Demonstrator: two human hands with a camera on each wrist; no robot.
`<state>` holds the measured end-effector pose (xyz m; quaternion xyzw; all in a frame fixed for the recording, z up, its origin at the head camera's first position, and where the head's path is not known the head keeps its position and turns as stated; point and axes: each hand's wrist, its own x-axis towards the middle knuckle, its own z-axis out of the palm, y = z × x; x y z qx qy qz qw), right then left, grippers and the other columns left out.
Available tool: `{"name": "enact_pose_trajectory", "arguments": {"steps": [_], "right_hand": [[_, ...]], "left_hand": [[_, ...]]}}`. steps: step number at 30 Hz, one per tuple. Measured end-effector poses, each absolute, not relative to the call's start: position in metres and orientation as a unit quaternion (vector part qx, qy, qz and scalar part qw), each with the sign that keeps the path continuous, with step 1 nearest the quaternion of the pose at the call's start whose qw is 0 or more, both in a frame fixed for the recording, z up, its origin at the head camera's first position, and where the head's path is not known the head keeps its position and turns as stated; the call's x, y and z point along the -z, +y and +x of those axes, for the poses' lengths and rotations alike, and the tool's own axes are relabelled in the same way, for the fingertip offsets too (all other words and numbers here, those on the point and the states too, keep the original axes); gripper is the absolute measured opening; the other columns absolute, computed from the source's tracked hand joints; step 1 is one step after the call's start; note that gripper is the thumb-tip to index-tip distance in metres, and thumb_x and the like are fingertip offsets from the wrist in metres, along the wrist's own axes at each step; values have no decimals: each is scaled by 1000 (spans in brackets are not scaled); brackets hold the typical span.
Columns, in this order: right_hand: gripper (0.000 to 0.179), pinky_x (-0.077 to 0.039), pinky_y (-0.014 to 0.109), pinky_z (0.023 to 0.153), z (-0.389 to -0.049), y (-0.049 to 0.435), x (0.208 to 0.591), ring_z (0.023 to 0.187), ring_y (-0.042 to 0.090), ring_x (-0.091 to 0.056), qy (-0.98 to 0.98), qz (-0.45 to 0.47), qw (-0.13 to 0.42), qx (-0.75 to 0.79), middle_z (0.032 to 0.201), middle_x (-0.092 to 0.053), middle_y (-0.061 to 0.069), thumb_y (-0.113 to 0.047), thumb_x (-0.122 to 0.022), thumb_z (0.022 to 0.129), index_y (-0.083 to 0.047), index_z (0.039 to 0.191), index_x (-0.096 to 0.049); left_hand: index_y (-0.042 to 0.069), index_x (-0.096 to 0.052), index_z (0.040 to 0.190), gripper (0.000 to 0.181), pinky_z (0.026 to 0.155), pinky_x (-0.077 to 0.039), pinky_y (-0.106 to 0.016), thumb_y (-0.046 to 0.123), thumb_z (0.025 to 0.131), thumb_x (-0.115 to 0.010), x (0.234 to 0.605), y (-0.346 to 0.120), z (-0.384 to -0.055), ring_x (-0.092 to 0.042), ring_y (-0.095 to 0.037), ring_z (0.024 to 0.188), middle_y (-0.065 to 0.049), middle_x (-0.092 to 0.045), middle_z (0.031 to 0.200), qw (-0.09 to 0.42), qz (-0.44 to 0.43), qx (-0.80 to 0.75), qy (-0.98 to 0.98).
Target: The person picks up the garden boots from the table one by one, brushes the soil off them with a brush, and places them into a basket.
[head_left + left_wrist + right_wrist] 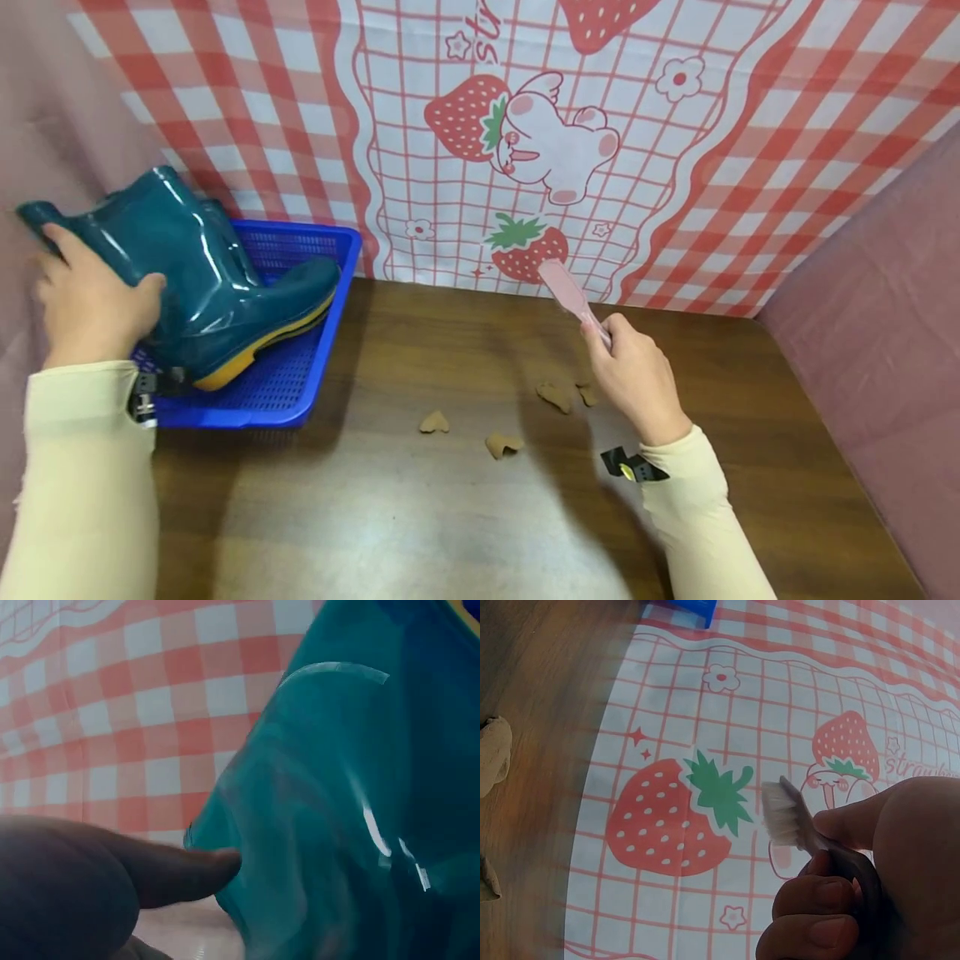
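Dark green, glossy rubber boots (pixel 187 258) with a yellow sole lie tilted in a blue plastic basket (pixel 348 275) at the left. My left hand (pixel 97 304) is at the boot shaft, fingers spread by its upper edge and blurred. In the left wrist view its straight thumb (pixel 187 874) overlaps the shaft's edge; whether it touches cannot be told. My right hand (pixel 637 371) grips the handle of a small pink brush (pixel 566 287), raised over the table. Pale bristles of the brush (pixel 782 817) show in the right wrist view.
Several brown, curled, leaf-like pieces (pixel 435 422) lie on the wooden table (pixel 360 508) between the hands. A red-and-white checked cloth (pixel 292 108) with strawberry prints hangs behind. Pinkish cloth (pixel 885 333) borders both sides. The basket stands close to the left side cloth.
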<state>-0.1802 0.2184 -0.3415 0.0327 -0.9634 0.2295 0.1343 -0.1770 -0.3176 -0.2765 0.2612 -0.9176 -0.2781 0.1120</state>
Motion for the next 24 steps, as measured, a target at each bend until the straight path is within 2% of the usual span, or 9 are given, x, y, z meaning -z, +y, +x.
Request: {"name": "enact_pose_trajectory", "arguments": {"steps": [2,5,11,13,17,19,21,24], "right_hand": [[39,-37,37,51,-180,218,341,61,24,-50,-964,33,133,-226,68,-51,5,-45,-51,107,-9,94,-59],[38,-37,37,51,-180,217,340,61,24,-50,-965,33,132,-224,68,-51,6,-44,-51,107,-9,95,-60],[38,-37,38,53,-179,216,340,63,25,-51,-965,34,131,-224,69,-52,6,-44,-51,107,-10,94,-59],[38,-38,38,54,-179,216,341,64,25,-52,-966,34,129,-224,70,-53,6,-45,-51,107,-10,94,-59],[39,-38,38,54,-177,216,342,64,25,-51,-966,33,120,-224,70,-52,6,-46,-50,107,-10,95,-60],[39,-38,37,54,-176,216,343,64,25,-51,-968,32,115,-223,70,-52,6,-46,-50,107,-10,96,-60],[39,-38,37,54,-174,218,345,64,24,-51,-969,30,107,-220,71,-52,6,-46,-49,107,-10,97,-60],[39,-37,37,54,-171,222,348,63,24,-51,-970,28,109,-215,71,-53,6,-46,-50,107,-10,97,-60]], "left_hand": [[-3,25,156,97,120,2,-69,39,104,-45,279,-319,-175,17,-57,150,-34,29,161,101,262,263,-923],[-1,23,157,97,118,9,-70,42,104,-46,279,-313,-173,27,-51,149,-28,36,160,115,258,265,-922],[11,21,160,95,118,14,-67,42,103,-48,287,-302,-165,32,-47,149,-19,42,160,133,258,279,-915],[10,22,160,95,118,16,-67,43,103,-47,293,-305,-161,31,-50,149,-22,41,160,113,265,274,-917],[-1,23,156,99,117,10,-72,52,103,-41,301,-319,-160,21,-64,145,-40,32,156,29,262,247,-933],[-4,22,155,101,116,8,-74,56,102,-40,303,-323,-161,20,-67,143,-45,30,153,0,256,236,-938],[-4,21,155,101,115,10,-75,58,102,-39,304,-324,-161,22,-66,143,-43,32,153,-1,251,231,-940],[-3,18,157,99,114,15,-75,53,102,-43,302,-317,-158,29,-60,145,-37,37,155,38,239,238,-941]]}}
